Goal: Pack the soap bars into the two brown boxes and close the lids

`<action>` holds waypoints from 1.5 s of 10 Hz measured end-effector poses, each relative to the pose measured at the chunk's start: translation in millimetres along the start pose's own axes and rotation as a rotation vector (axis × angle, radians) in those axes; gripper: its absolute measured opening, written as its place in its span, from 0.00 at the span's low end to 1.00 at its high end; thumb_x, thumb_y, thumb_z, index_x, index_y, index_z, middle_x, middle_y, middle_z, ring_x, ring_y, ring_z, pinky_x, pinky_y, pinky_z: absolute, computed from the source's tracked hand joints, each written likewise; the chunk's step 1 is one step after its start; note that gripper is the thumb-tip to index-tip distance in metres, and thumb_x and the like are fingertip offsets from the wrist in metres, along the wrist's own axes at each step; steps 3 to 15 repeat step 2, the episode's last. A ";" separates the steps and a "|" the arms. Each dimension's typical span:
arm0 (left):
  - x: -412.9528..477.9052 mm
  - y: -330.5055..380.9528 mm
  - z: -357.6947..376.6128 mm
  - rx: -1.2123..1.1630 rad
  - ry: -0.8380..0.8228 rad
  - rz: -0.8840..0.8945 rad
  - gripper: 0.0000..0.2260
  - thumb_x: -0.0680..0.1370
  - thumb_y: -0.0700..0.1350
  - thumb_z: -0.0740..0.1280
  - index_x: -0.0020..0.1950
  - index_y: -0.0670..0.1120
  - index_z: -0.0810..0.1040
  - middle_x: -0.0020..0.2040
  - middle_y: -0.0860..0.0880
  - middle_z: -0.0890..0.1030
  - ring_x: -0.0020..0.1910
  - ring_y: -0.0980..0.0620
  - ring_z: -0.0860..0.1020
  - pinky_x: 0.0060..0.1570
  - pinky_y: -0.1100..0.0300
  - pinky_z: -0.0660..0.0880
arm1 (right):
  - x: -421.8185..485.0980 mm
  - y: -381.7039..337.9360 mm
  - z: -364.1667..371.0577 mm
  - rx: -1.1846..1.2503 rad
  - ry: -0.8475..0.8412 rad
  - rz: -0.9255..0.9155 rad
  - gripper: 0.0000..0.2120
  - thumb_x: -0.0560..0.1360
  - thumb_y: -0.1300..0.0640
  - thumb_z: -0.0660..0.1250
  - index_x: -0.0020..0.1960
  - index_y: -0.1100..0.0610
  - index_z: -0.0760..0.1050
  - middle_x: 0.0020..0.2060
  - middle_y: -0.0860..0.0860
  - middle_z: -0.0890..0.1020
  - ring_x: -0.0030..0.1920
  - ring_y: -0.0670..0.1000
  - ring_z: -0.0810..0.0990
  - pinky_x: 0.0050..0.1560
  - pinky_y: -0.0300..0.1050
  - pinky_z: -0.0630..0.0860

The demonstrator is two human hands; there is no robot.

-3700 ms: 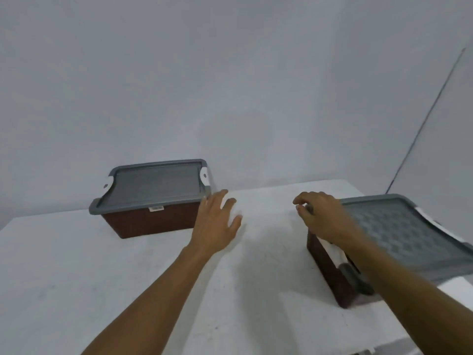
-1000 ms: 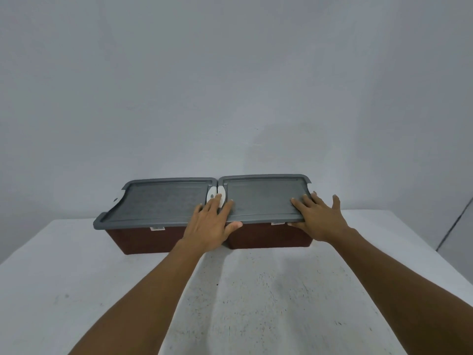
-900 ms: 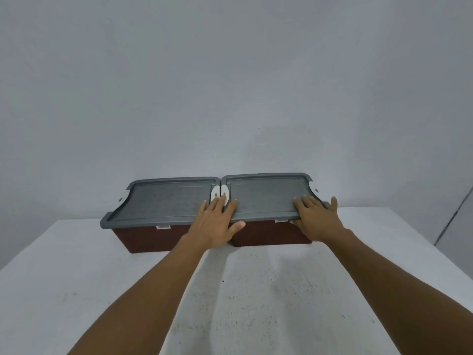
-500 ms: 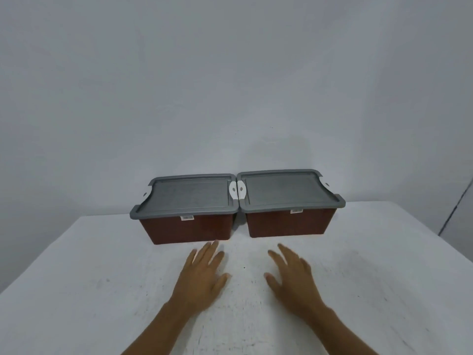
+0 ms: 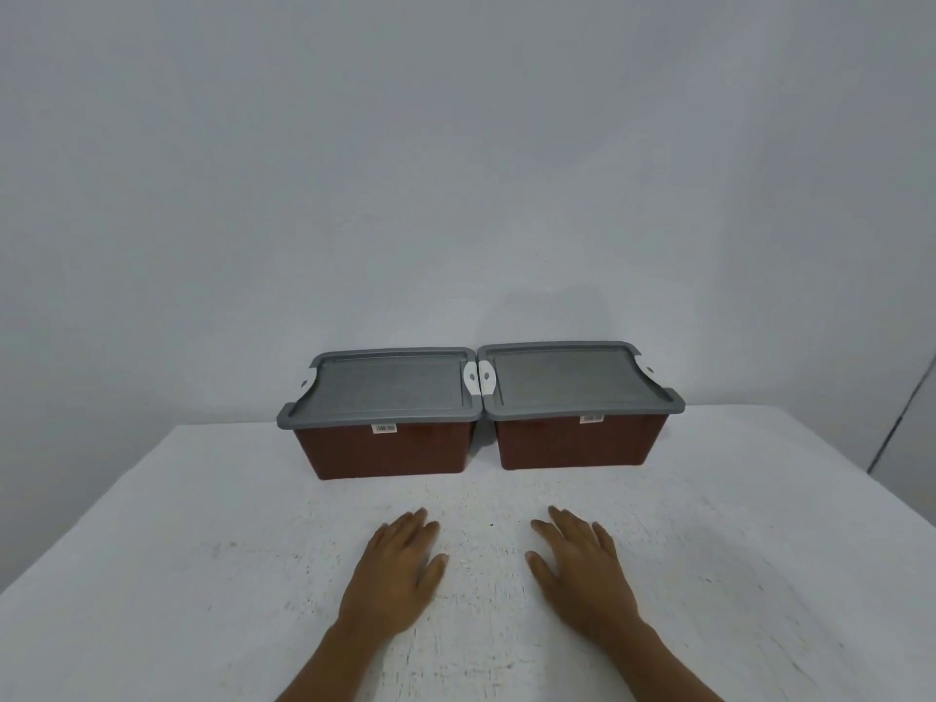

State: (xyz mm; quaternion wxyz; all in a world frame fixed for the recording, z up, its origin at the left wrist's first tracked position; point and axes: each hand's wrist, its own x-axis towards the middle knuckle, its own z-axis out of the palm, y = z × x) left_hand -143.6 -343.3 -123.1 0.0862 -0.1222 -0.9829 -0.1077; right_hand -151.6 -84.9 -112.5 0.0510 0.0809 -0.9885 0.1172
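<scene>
Two brown boxes closed: left box (image 5: 385,448), right box (image 5: 577,443) touching its right side, lids (image 5: 390,385) seated. No soap bars visible, presumably inside. On tabletop (image 5: 202,549) before left box: left hand (image 5: 395,575), right hand (image 5: 582,570) flat, fingers (image 5: 410,524) spread, empty. Judged complete; next, verify latches (image 5: 471,377).

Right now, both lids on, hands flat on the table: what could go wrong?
1. The white latches between the left lid and right lid crowd each other; whether they are clipped cannot be told, so a lid may lift.
2. The lids hide the contents, so packing is unconfirmed.
</scene>
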 end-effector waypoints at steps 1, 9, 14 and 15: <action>9.5 -7.4 0.9 -0.010 0.067 0.003 0.30 0.79 0.65 0.44 0.73 0.52 0.69 0.76 0.54 0.64 0.75 0.55 0.62 0.73 0.62 0.49 | -3.4 1.1 2.9 0.001 0.056 -0.024 0.24 0.79 0.39 0.51 0.74 0.42 0.62 0.77 0.44 0.60 0.77 0.45 0.56 0.75 0.48 0.38; 9.4 -6.4 10.0 -0.114 0.117 0.074 0.21 0.76 0.61 0.56 0.57 0.53 0.82 0.60 0.51 0.81 0.55 0.54 0.82 0.60 0.62 0.66 | 5.7 8.0 15.6 0.148 0.256 -0.124 0.19 0.74 0.34 0.53 0.59 0.36 0.74 0.59 0.40 0.81 0.64 0.36 0.71 0.73 0.35 0.44; 9.4 -6.4 10.0 -0.114 0.117 0.074 0.21 0.76 0.61 0.56 0.57 0.53 0.82 0.60 0.51 0.81 0.55 0.54 0.82 0.60 0.62 0.66 | 5.7 8.0 15.6 0.148 0.256 -0.124 0.19 0.74 0.34 0.53 0.59 0.36 0.74 0.59 0.40 0.81 0.64 0.36 0.71 0.73 0.35 0.44; 9.4 -6.4 10.0 -0.114 0.117 0.074 0.21 0.76 0.61 0.56 0.57 0.53 0.82 0.60 0.51 0.81 0.55 0.54 0.82 0.60 0.62 0.66 | 5.7 8.0 15.6 0.148 0.256 -0.124 0.19 0.74 0.34 0.53 0.59 0.36 0.74 0.59 0.40 0.81 0.64 0.36 0.71 0.73 0.35 0.44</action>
